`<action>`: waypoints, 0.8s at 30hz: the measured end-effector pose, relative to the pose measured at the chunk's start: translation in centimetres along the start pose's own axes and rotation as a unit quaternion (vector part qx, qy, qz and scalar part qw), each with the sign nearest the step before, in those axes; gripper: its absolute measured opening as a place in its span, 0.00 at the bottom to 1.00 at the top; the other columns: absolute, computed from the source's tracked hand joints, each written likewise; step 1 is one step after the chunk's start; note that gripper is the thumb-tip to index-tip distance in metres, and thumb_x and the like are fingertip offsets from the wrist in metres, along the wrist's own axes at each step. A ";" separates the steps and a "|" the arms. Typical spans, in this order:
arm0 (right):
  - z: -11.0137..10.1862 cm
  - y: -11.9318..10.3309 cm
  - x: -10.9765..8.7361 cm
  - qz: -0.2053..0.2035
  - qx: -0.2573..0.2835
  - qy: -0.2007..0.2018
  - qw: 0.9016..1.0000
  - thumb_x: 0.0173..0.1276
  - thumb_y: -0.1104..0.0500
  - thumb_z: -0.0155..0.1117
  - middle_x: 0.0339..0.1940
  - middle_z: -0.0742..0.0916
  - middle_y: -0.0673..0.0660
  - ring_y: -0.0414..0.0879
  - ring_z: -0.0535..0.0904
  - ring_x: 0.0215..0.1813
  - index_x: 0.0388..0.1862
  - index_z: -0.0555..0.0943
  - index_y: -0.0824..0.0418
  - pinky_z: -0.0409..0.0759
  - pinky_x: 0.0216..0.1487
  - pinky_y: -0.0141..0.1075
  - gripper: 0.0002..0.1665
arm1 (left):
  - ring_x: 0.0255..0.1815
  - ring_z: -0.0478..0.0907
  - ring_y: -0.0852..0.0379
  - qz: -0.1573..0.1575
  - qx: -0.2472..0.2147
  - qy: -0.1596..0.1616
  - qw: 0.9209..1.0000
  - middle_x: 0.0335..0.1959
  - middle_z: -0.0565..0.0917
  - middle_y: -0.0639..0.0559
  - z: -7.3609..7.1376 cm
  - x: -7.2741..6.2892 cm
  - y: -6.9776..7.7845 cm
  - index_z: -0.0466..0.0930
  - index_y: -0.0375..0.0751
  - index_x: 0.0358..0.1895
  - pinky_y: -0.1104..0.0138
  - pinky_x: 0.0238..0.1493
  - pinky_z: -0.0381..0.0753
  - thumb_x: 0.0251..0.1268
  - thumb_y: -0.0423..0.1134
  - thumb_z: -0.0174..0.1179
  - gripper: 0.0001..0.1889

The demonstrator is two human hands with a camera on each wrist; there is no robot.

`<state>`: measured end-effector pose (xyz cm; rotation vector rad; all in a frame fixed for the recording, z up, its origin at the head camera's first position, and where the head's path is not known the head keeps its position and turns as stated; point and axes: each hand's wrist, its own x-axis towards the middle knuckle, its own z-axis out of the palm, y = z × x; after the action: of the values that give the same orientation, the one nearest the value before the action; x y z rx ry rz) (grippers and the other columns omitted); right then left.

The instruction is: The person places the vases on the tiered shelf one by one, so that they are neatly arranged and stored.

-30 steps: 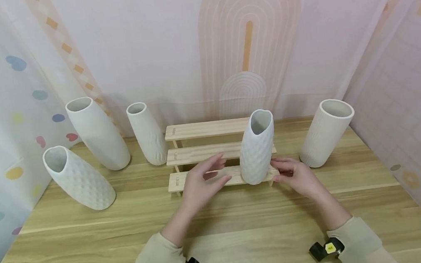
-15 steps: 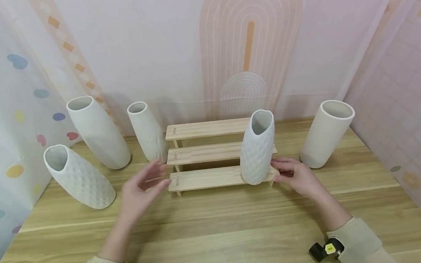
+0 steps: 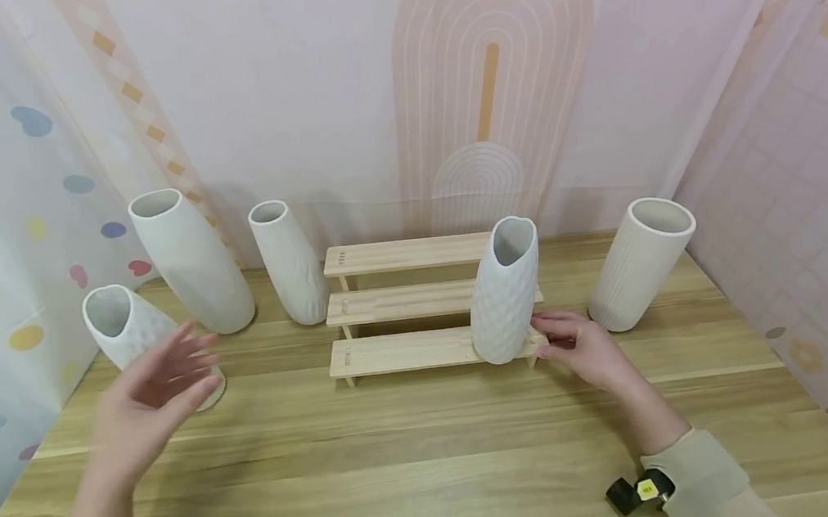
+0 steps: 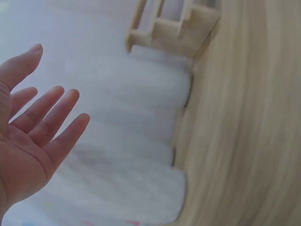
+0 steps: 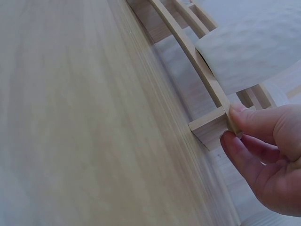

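A three-step wooden display stand (image 3: 400, 352) stands on the table, with a white dimpled vase (image 3: 505, 308) upright at the right end of its lowest step. My right hand (image 3: 580, 346) pinches that step's right end; in the right wrist view the thumb (image 5: 254, 120) is on the board and the fingers are under it. My left hand (image 3: 146, 405) is raised at the left, fingers spread and holding nothing. Behind it, partly hidden, is another dimpled vase (image 3: 120, 321). The left wrist view is blurred but shows the left hand's palm (image 4: 28, 155) bare.
A tall smooth white vase (image 3: 192, 261) and a slimmer wavy-textured vase (image 3: 289, 261) stand left of the stand. To the right is a ribbed vase (image 3: 639, 263). Patterned cloth (image 3: 282, 98) hangs behind the wooden table (image 3: 432, 470).
My left hand has swung left, from in front of the stand to in front of the left dimpled vase. The right hand has stayed at the stand's end.
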<state>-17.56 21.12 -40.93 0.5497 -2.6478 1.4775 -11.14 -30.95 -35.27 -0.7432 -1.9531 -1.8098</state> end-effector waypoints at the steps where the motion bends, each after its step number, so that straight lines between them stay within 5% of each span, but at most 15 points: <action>1: 0.0 0.0 0.0 0.001 -0.002 0.000 1.000 0.62 0.71 0.70 0.61 0.79 0.71 0.62 0.79 0.57 0.58 0.78 0.76 0.81 0.54 0.47 0.25 | 0.52 0.83 0.54 0.008 -0.018 0.002 1.000 0.56 0.83 0.43 -0.6 -0.1 0.4 0.62 0.17 0.68 0.69 0.51 0.81 0.49 0.03 0.52 0.37; 9: 0.1 0.0 0.0 0.002 -0.010 0.003 1.000 0.62 0.71 0.70 0.61 0.79 0.71 0.62 0.79 0.56 0.58 0.78 0.75 0.81 0.54 0.45 0.25 | 0.54 0.82 0.47 0.041 -0.090 0.013 0.995 0.56 0.80 0.31 -5.2 -1.0 2.4 0.57 0.12 0.67 0.66 0.52 0.80 0.52 0.07 0.57 0.35; 15: 0.0 -0.1 0.0 0.006 -0.006 0.001 1.000 0.63 0.70 0.70 0.61 0.78 0.71 0.62 0.79 0.57 0.59 0.78 0.75 0.81 0.54 0.47 0.25 | 0.51 0.84 0.49 0.043 -0.096 0.068 0.992 0.53 0.83 0.35 -8.1 -1.5 2.0 0.59 0.15 0.67 0.68 0.51 0.81 0.53 0.09 0.59 0.35; 24: 0.0 0.1 0.0 0.000 -0.004 -0.003 1.000 0.63 0.70 0.70 0.61 0.78 0.71 0.62 0.79 0.57 0.59 0.78 0.76 0.80 0.55 0.47 0.25 | 0.53 0.82 0.58 -0.046 -0.041 0.133 0.989 0.55 0.83 0.46 -8.7 -1.3 1.0 0.62 0.31 0.73 0.73 0.49 0.80 0.50 0.03 0.53 0.43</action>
<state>-17.64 21.17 -41.04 0.5538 -2.6571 1.4660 -10.14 -39.70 -34.36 -0.4159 -1.7729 -1.9414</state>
